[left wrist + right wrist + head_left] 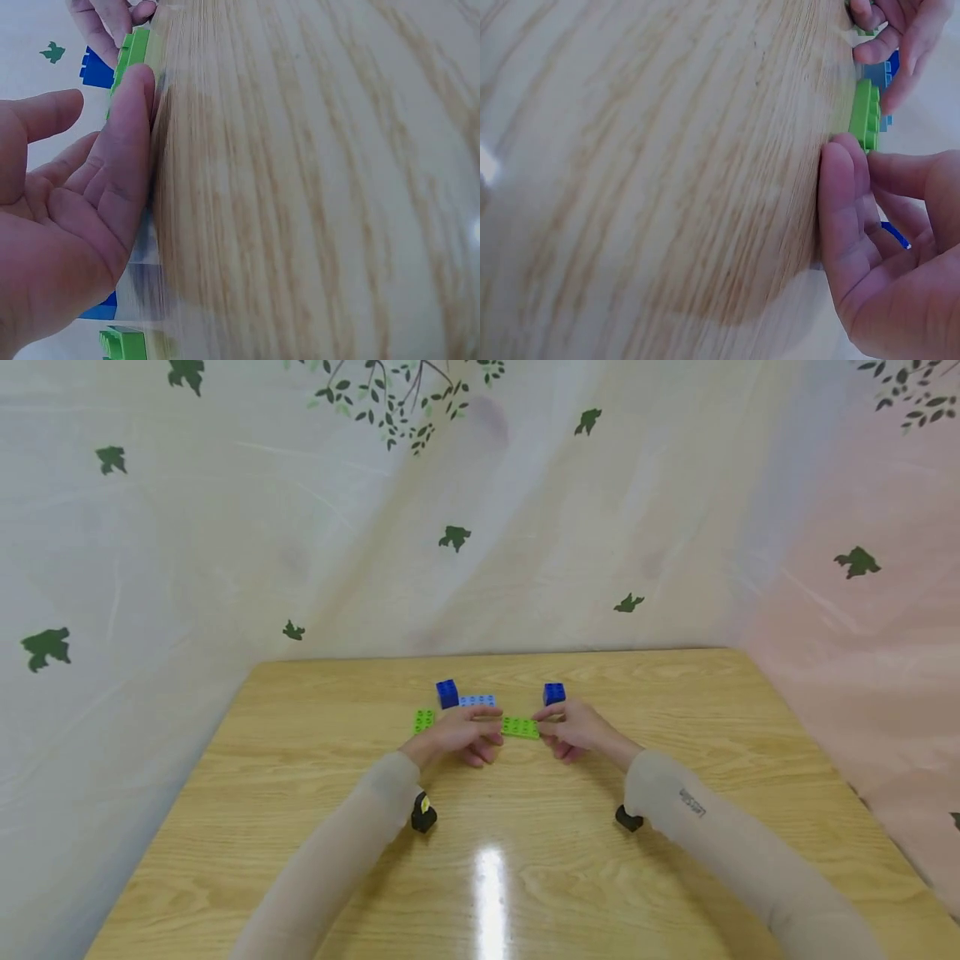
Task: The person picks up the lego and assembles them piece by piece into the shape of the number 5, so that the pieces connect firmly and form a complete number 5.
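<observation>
While your right hand [576, 728] pinched its end, one long green brick [520, 727] lay lengthwise toward your left hand [459, 732], fingers spread.

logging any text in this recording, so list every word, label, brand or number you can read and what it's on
Right sleeve: dark lettering, perhaps starting "Let"; the rest is too small and blurred.
Left black device: yellow mark, too small to read.
Green brick: no readable text.
</observation>
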`<state>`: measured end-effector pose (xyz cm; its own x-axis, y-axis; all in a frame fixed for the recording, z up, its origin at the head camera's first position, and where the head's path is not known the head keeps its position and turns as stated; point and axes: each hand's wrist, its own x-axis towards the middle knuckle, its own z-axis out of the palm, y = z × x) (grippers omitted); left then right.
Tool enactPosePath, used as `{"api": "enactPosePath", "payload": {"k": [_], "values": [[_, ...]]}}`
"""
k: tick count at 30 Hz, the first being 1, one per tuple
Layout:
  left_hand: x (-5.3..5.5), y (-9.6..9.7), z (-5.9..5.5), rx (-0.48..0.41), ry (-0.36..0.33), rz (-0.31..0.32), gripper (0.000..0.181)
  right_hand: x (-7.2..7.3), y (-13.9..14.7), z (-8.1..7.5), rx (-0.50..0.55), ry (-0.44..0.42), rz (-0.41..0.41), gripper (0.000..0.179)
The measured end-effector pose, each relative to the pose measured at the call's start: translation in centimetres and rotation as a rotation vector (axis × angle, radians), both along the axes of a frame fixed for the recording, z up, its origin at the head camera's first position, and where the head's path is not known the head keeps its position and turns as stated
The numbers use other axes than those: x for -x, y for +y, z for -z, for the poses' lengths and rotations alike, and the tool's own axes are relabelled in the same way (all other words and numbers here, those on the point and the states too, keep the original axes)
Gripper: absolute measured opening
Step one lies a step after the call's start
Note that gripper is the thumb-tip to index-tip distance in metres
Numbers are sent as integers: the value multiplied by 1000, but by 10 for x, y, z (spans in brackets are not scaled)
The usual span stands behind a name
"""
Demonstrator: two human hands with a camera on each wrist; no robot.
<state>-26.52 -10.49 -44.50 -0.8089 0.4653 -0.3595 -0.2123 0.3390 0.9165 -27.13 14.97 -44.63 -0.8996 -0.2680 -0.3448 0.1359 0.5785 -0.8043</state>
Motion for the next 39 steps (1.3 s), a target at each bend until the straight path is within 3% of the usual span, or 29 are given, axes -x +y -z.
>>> {"api": "enactPosePath", "payload": {"k": [8, 12, 18, 29, 39], "values": [[-4, -4, 1, 7, -52, 15, 50, -3, -4, -2, 24, -26, -55, 33], [-2, -6, 4, 8, -59, 9, 50, -3, -6, -3, 7, 9, -136, 40], [-2, -7, 3, 6, -79, 3, 53, -2, -13, -5, 8, 48, -229, 36], [-2, -5, 9, -16, -100, -29, 38, 2, -13, -3, 38, 32, -246, 38], [-4, -3, 11, -11, -92, -48, 37, 1, -13, -8, 52, -38, -200, 39]]}}
